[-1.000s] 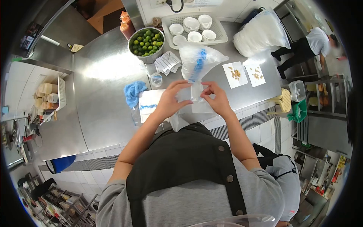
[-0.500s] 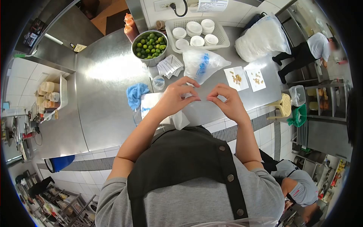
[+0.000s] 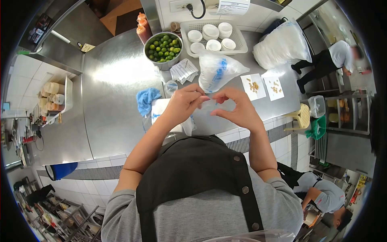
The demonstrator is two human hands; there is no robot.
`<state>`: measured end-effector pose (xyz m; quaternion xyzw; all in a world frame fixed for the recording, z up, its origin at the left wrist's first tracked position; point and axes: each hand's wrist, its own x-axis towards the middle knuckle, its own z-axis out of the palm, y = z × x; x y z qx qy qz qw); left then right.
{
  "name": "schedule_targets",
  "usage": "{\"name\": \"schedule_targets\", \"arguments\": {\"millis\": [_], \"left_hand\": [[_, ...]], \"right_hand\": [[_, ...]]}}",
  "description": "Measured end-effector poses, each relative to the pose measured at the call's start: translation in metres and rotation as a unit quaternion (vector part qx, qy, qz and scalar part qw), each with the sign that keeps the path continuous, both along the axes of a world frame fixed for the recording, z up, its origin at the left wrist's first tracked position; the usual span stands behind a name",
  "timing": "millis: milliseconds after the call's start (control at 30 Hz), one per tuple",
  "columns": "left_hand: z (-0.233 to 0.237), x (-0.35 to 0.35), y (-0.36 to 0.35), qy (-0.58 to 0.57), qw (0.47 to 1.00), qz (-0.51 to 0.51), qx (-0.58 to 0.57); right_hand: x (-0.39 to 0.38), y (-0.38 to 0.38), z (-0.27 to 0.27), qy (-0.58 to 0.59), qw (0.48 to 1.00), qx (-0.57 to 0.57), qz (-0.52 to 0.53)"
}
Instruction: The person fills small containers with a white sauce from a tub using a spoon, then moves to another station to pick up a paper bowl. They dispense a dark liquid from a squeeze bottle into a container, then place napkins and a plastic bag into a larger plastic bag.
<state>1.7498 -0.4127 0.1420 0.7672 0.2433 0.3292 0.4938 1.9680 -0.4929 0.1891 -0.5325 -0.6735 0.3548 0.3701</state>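
Observation:
My left hand (image 3: pixel 186 101) is closed above the front edge of the steel table, its thumb and fingers pinching a thin piece of clear plastic (image 3: pixel 207 106). Close beside it, my right hand (image 3: pixel 238 105) curves in from the right with thumb and forefinger apart, and the plastic shows in the gap between them. Just beyond my hands sits a knotted-looking white plastic bag (image 3: pixel 217 72) with blue print. Under my left wrist lies a stack of white plastic bags (image 3: pixel 158 108), partly hidden by the forearm. A blue cloth (image 3: pixel 147 101) lies left of that stack.
Farther back stand a pot of limes (image 3: pixel 163 48), sauce bottles (image 3: pixel 142 29) and a basket (image 3: pixel 241 47) of white bowls. Two white papers (image 3: pixel 258 93) hold small tan pieces at right. A large bulging bag (image 3: pixel 282 46) is behind them. Two people work off to the right.
My hands have come together. The right hand moved left and its thumb and forefinger spread from a pinch, while the left stays closed. The view shifted slightly.

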Motion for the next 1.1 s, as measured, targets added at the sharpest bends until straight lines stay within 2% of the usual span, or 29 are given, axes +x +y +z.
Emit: {"name": "schedule_targets", "arguments": {"millis": [33, 133, 233, 300, 433, 533, 633, 733, 833, 933, 1033, 1100], "left_hand": [[0.001, 0.000, -0.001, 0.000, 1.000, 0.002, 0.005], [0.005, -0.002, 0.000, 0.026, 0.999, 0.028, -0.016], [0.018, -0.001, -0.003, -0.030, 0.995, 0.079, 0.044], [0.041, 0.002, -0.010, -0.016, 0.996, 0.085, 0.013], [0.047, -0.002, -0.007, 0.016, 1.000, 0.023, 0.014], [0.038, 0.000, -0.002, -0.017, 0.999, 0.032, 0.020], [0.036, -0.001, 0.001, 0.027, 0.999, 0.013, -0.022], [0.025, -0.004, 0.005, 0.034, 0.999, -0.018, 0.004], [0.026, -0.005, 0.002, 0.039, 0.997, -0.038, -0.049], [0.033, -0.008, 0.003, 0.088, 0.988, -0.090, -0.091], [0.024, 0.002, 0.000, -0.079, 0.994, -0.041, -0.060], [0.027, -0.004, 0.007, -0.161, 0.974, -0.093, -0.127]], "right_hand": [[-0.001, 0.001, 0.001, -0.010, 1.000, -0.014, 0.013], [-0.007, 0.002, 0.011, -0.004, 0.997, -0.066, -0.042], [-0.008, 0.003, 0.013, 0.064, 0.996, -0.050, -0.047], [-0.008, 0.002, 0.018, 0.054, 0.995, -0.059, -0.051], [-0.004, 0.004, 0.009, 0.013, 0.999, -0.016, -0.039], [-0.005, 0.003, 0.018, 0.059, 0.991, -0.118, -0.036], [-0.001, 0.005, 0.013, -0.014, 0.998, -0.057, -0.003], [-0.008, 0.010, 0.013, 0.025, 0.993, 0.114, -0.002], [-0.001, 0.014, 0.017, 0.032, 0.987, 0.159, -0.013], [-0.004, 0.014, 0.007, 0.243, 0.967, 0.038, 0.067], [0.006, 0.011, -0.009, 0.369, 0.913, -0.166, 0.051], [0.013, 0.013, -0.029, 0.341, 0.923, -0.180, 0.024]]}}
